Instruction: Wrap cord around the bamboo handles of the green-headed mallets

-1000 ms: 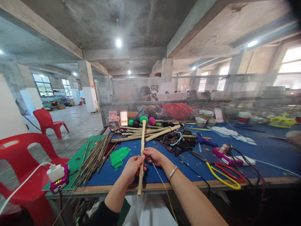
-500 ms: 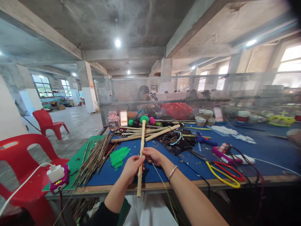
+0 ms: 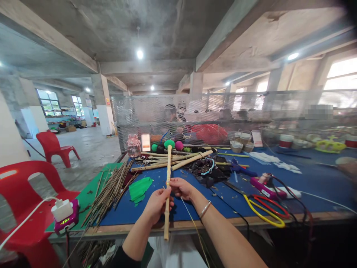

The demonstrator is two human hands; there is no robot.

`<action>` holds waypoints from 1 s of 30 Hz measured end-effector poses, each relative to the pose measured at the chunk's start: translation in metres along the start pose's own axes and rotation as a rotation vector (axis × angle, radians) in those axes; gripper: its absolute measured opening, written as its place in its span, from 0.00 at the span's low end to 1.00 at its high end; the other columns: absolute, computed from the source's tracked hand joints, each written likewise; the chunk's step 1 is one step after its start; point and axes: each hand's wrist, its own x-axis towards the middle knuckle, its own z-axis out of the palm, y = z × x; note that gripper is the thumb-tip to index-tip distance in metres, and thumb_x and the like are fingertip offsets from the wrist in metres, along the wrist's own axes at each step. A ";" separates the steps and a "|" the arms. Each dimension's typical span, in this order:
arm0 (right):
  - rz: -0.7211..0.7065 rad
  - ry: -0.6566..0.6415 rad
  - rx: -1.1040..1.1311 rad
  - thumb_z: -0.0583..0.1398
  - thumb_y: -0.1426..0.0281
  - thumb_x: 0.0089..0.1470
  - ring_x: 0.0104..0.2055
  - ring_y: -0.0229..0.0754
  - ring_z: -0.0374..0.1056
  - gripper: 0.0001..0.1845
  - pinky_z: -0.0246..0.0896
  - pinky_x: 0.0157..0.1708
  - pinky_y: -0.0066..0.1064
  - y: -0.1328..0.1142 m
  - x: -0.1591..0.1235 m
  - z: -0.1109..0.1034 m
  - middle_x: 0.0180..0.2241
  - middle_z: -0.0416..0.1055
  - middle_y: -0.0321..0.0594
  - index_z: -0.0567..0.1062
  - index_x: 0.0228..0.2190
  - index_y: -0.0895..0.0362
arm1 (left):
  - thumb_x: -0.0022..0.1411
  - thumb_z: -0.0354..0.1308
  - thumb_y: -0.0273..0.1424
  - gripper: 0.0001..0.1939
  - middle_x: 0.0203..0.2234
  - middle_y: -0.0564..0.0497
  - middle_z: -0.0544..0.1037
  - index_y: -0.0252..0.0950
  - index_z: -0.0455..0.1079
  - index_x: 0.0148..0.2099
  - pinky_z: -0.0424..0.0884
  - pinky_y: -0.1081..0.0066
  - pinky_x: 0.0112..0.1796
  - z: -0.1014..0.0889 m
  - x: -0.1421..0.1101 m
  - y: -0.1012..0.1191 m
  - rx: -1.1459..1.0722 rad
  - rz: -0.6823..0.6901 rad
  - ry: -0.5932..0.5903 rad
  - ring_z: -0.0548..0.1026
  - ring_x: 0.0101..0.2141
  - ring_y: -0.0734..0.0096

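Note:
A pale bamboo stick (image 3: 169,163) stands nearly upright in front of me, its lower end over the table's front edge. My left hand (image 3: 158,203) is closed around its lower half, thumb on the near side. Just above and to the right, my right hand (image 3: 182,188) pinches a thin pale strand (image 3: 192,217) against the stick. The strand trails from under that hand down past the table edge. Whether it loops round the stick under my fingertips is too small to tell.
Thin twigs (image 3: 108,197) and a green scrap (image 3: 140,190) lie left. Behind are bamboo poles (image 3: 192,160) and yarn balls (image 3: 169,143). Yellow-handled shears (image 3: 260,216) and a purple power strip (image 3: 263,188) sit right. A mesh partition (image 3: 156,108) closes the back.
The stick is tilted slightly differently, its lower end a little farther right and down. Both hands keep their hold, and the whole view has shifted slightly.

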 end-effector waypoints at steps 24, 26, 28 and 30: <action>0.020 -0.011 0.034 0.65 0.68 0.38 0.12 0.23 0.36 0.15 0.24 0.12 0.20 0.000 0.002 -0.003 0.13 0.53 0.25 0.65 0.27 0.61 | 0.53 0.55 0.32 0.10 0.18 0.52 0.70 0.29 0.68 0.34 0.60 0.81 0.17 -0.006 0.004 -0.009 -0.115 0.045 0.018 0.65 0.16 0.83; 0.027 -0.003 0.024 0.65 0.68 0.38 0.12 0.22 0.36 0.15 0.24 0.12 0.20 0.000 0.002 -0.002 0.14 0.56 0.26 0.66 0.28 0.61 | 0.54 0.53 0.31 0.10 0.18 0.52 0.70 0.29 0.68 0.34 0.60 0.81 0.17 -0.007 0.002 -0.009 -0.119 0.056 0.006 0.65 0.16 0.82; 0.060 -0.016 0.018 0.64 0.68 0.39 0.11 0.22 0.37 0.15 0.24 0.12 0.19 -0.001 0.001 -0.002 0.15 0.59 0.28 0.66 0.29 0.61 | 0.54 0.52 0.31 0.10 0.18 0.52 0.70 0.28 0.68 0.35 0.60 0.81 0.17 -0.006 0.001 -0.009 -0.121 0.063 -0.001 0.65 0.16 0.82; 0.092 -0.038 0.022 0.63 0.68 0.40 0.11 0.22 0.38 0.15 0.25 0.12 0.19 -0.001 0.001 -0.003 0.15 0.59 0.28 0.67 0.30 0.61 | 0.54 0.52 0.32 0.11 0.19 0.51 0.71 0.28 0.68 0.35 0.59 0.81 0.17 -0.004 0.000 -0.009 -0.115 0.057 -0.019 0.66 0.16 0.82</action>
